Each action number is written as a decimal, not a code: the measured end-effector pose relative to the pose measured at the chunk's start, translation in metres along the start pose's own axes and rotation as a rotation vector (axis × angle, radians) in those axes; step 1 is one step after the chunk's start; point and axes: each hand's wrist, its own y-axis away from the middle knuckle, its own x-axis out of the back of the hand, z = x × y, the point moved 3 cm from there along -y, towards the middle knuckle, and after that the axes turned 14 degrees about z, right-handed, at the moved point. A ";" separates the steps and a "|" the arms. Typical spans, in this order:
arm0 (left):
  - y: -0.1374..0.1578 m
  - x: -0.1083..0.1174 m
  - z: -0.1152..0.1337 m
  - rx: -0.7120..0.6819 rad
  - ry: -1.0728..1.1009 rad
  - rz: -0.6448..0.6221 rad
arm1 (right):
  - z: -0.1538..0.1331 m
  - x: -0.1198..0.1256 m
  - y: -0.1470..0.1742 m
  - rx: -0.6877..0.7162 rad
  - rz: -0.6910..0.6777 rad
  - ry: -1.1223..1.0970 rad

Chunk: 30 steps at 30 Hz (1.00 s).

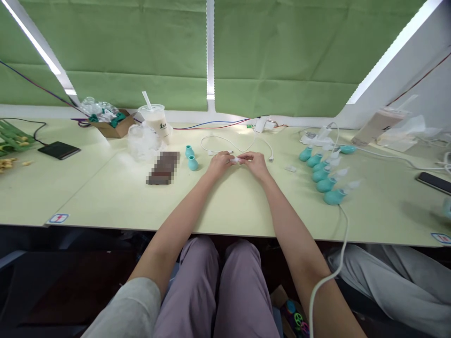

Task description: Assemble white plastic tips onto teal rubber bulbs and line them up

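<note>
My left hand (220, 164) and my right hand (257, 165) meet over the middle of the table (232, 206). Between their fingertips is a small translucent white piece (236, 160), pinched from both sides; its exact shape is too small to make out. Two teal rubber bulbs without tips, one bulb (192, 163) and another (189, 151), stand left of my left hand. Over on the right, several teal bulbs (321, 174) with clear nozzle tips lie in a row. A small clear piece (290, 169) rests between that row and my right hand.
White cables (229, 139) lie behind my hands. At the left are a lidded drink cup (157, 123), a plastic bag (143, 141), a cardboard box (114, 126) and a black device (59, 150). A power strip (317, 137) and another cup (378, 124) stand right. Someone's grey-trousered leg (394, 281) is beside me.
</note>
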 end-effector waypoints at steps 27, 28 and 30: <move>0.006 -0.004 0.010 0.006 0.109 0.017 | 0.008 -0.001 0.004 -0.188 -0.063 -0.148; 0.005 -0.003 0.010 0.026 0.100 0.057 | 0.005 0.000 0.003 -0.179 -0.057 -0.174; 0.003 0.000 0.012 0.061 0.065 0.145 | -0.003 0.001 0.000 -0.150 -0.052 -0.231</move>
